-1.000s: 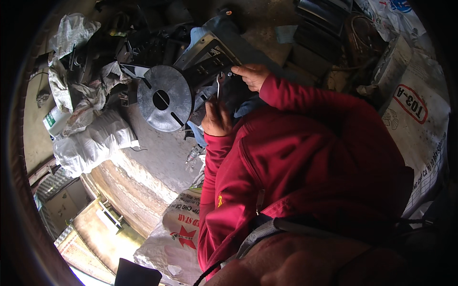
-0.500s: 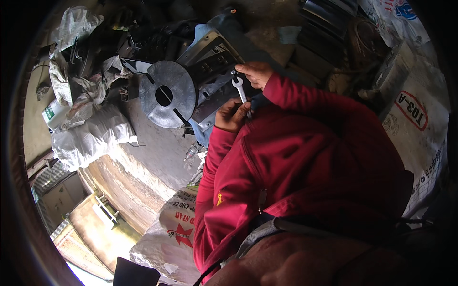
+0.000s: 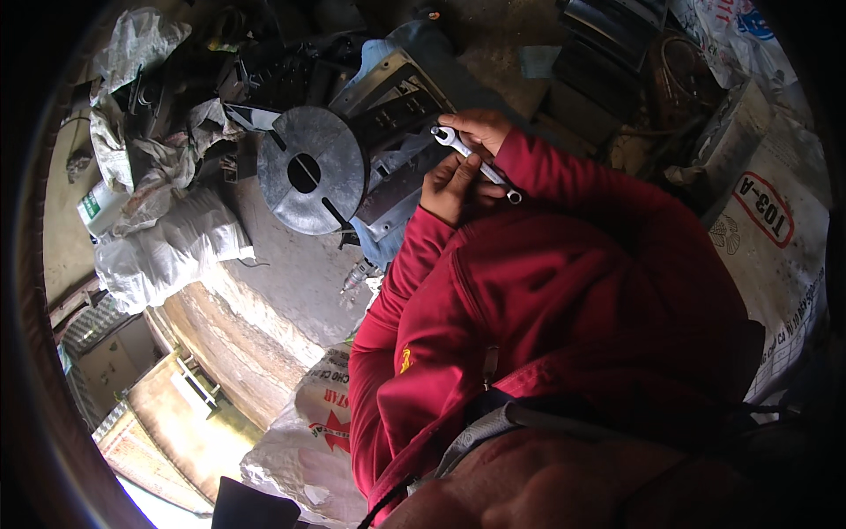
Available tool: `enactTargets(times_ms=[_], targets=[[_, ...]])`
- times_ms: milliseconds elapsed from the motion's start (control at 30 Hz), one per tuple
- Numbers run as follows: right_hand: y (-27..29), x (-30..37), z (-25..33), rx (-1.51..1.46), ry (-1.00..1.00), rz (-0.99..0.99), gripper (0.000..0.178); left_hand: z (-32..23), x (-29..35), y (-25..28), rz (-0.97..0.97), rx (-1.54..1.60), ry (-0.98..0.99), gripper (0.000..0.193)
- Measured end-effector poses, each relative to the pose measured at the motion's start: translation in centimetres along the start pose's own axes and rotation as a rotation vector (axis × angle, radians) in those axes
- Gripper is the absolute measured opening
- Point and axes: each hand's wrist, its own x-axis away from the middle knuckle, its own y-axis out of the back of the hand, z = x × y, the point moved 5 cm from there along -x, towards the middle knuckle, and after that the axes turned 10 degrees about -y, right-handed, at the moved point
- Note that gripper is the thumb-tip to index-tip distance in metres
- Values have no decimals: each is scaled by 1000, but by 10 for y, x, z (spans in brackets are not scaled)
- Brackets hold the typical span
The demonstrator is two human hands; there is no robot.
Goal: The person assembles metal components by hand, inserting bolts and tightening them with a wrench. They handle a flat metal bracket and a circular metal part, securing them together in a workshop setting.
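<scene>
A silver combination wrench [image 3: 480,160] lies slantwise across my hands, its open jaw at the upper left and its ring end at the lower right. My left hand [image 3: 448,188] is closed on the wrench's shaft, thumb on top. Behind the jaw, my right hand [image 3: 483,130] is closed, its fingers partly covered by the wrench. A small piece seems to sit at the jaw, too small to name. Just beyond my hands is a dark metal frame with slots [image 3: 397,110]. To its left lies a round grey metal disc [image 3: 339,167] with a centre hole and slots.
Blue cloth [image 3: 381,250] lies under the metal frame. White plastic bags [image 3: 181,251] and crumpled sheets lie at the left. Printed sacks stand at lower left [image 3: 300,441] and right [image 3: 775,264]. Dark curved panels [image 3: 608,44] are at the upper right.
The wrench has tilted from nearly upright to a slant, its ring end now showing at the lower right. My left hand has moved up and right, closer to my right hand.
</scene>
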Motion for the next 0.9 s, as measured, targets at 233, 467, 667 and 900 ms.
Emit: enactTargets(times_ms=[233, 467, 667, 900], targets=[[-1, -2, 4, -42, -30, 38, 28, -7, -5, -8, -2, 87, -3, 33], [10, -6, 5, 131, -84, -121, 26, -8, 0, 8, 4, 148, -20, 29], [7, -12, 0, 95, -110, -183, 22, -46, 23, 57, -77, -273, -110, 22], [12, -16, -5, 116, -50, -200, 24, -27, 28, 31, -73, -186, -123, 24]])
